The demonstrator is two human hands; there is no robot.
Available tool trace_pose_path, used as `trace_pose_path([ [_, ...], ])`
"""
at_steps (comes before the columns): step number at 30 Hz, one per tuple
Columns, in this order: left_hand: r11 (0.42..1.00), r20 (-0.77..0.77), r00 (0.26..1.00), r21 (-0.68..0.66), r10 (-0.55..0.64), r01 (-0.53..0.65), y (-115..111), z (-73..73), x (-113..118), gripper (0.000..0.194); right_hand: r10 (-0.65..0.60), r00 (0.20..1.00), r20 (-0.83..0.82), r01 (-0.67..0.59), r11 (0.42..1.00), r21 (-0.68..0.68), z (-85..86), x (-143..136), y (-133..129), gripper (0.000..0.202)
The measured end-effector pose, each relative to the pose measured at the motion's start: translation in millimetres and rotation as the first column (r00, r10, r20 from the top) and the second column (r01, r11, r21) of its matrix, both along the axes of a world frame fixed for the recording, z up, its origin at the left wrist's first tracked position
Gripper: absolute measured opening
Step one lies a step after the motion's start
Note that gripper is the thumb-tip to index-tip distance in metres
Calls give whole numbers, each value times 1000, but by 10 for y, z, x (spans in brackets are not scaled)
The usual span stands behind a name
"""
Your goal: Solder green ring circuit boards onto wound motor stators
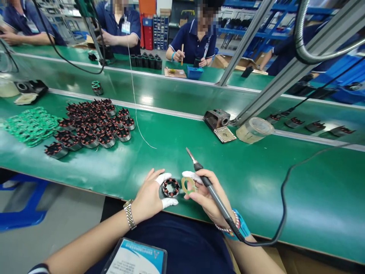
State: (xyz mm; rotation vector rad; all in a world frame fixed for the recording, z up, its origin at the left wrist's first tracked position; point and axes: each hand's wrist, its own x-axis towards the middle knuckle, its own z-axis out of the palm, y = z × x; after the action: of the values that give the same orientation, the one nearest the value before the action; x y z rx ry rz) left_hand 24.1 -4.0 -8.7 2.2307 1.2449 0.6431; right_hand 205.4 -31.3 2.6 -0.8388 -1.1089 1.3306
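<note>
My left hand, with white covers on thumb and index finger, is closed around the rim of a motor stator with copper windings, its open ring facing me. Between thumb and fingers of my right hand is a thin ring-shaped circuit board, close to the stator but apart from it. That same hand also carries a soldering iron, its tip pointing up and away over the green bench. A pile of stators and a heap of green circuit boards lie to the left.
A solder wire hangs down to the bench mat. A metal iron holder with a cleaning pad and a tape roll stand at right. The iron's cable loops at right. Beyond the rail, other people work.
</note>
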Motion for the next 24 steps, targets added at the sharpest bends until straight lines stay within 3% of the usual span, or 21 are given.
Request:
trace_pose_path([
  [6,995,65,994,-14,-93,94,38,2,-16,48,-131,968,214,131,991,13,-6,-29,29,30],
  [9,995,103,992,-59,-71,77,38,25,-33,53,-228,851,474,205,974,100,68,-65,17,29],
  [12,993,108,994,-109,-25,37,36,46,-38,55,-268,655,707,81,955,286,163,-80,17,37],
  [14,989,116,993,-138,-37,53,39,52,-36,51,-241,583,776,-43,944,326,219,-94,26,42],
  [17,987,125,990,-141,-59,76,47,50,-33,49,-190,531,826,-132,944,302,257,-129,51,45],
  [24,985,97,990,-126,-103,115,64,48,-35,45,-206,484,851,-148,938,312,232,-175,61,41],
])
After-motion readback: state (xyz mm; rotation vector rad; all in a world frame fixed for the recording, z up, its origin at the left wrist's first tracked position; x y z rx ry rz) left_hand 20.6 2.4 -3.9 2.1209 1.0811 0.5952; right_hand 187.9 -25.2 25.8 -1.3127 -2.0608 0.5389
